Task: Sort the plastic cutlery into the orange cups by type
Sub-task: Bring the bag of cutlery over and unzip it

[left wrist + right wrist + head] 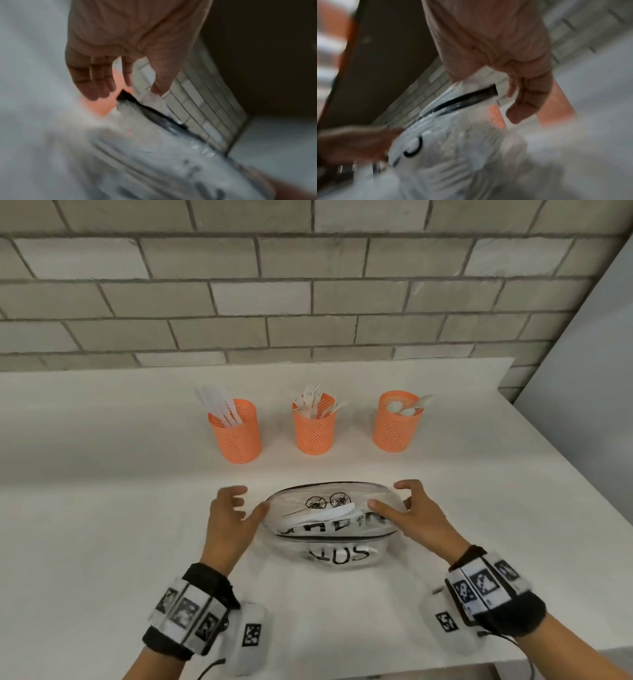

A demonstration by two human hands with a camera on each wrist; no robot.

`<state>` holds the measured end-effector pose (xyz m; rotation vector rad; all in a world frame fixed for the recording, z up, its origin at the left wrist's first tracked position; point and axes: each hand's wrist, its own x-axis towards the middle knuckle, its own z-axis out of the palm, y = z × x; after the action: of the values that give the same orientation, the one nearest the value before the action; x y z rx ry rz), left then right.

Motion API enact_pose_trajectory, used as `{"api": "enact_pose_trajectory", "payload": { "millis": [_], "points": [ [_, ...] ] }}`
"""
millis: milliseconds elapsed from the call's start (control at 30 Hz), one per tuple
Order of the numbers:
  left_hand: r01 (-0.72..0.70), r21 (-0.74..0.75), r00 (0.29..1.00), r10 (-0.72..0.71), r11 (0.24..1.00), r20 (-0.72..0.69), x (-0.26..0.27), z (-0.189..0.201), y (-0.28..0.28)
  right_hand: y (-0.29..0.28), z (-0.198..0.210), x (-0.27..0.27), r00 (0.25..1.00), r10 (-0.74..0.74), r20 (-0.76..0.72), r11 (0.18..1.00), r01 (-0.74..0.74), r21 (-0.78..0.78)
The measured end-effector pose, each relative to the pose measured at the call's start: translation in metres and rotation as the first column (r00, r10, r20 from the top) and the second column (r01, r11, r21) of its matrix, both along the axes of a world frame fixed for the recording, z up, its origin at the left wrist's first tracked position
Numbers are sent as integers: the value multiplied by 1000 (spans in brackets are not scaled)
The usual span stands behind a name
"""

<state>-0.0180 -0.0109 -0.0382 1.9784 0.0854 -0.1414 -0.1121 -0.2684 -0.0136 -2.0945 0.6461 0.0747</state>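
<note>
Three orange perforated cups stand in a row at the back of the white table (102, 508): the left cup (236, 436) holds knives, the middle cup (313, 429) forks, the right cup (397, 426) spoons. In front lies a clear plastic bag (329, 542) with black print and a black rim, and white cutlery (329, 513) shows inside it. My left hand (251, 501) is at the bag's left end, fingers spread, thumb against the rim. At the bag's right end is my right hand (387, 495), its thumb lying on the bag and its fingers loosely curled past the far rim. Both wrist views are blurred.
A grey brick wall (308, 302) rises right behind the table. The table's right edge (548, 446) runs diagonally, with a pale wall panel beyond it. Bare tabletop lies on both sides of the bag and between it and the cups.
</note>
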Motion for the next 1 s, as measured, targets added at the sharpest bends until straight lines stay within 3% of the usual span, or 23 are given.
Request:
{"api": "enact_pose_trajectory", "payload": {
  "millis": [33,100,167,267,367,467,533,633,733,800,900,933,1000],
  "points": [
    [36,165,989,-59,986,134,-4,5,-1,1,2,-4,999,31,-22,987,-34,-157],
    [109,401,960,-201,909,194,-9,13,-6,6,3,-7,995,65,-71,952,-83,-295],
    [201,588,936,-330,784,120,-10,15,-15,14,0,-7,988,112,-106,966,-133,-223],
    [343,711,877,-480,614,-9,-3,10,-23,19,-5,-7,974,179,-137,983,-172,60],
    [454,698,840,-528,554,-128,8,5,-15,8,1,-3,958,185,-221,946,-113,303],
    [587,713,741,-609,384,-283,6,16,-9,-4,12,15,971,118,-206,920,-29,390],
    [721,619,645,-625,310,-439,-5,29,-11,-8,20,35,993,38,-112,906,13,422],
    [890,367,450,-639,269,-623,-31,39,-22,-3,28,61,999,-23,26,880,8,474],
    [967,191,253,-665,167,-703,-60,37,-48,6,33,68,994,71,86,891,-102,442],
    [978,97,199,-702,183,-684,-72,37,-66,8,34,58,977,193,88,924,-211,319],
    [971,79,229,-781,226,-580,-69,49,-79,2,32,29,955,296,31,955,-296,4],
    [954,119,296,-811,275,-505,-62,54,-79,-1,31,16,951,308,-12,947,-307,-90],
    [842,232,537,-797,487,-275,-43,65,-74,-2,32,-12,946,306,-106,924,-322,-204]
  ]
}}
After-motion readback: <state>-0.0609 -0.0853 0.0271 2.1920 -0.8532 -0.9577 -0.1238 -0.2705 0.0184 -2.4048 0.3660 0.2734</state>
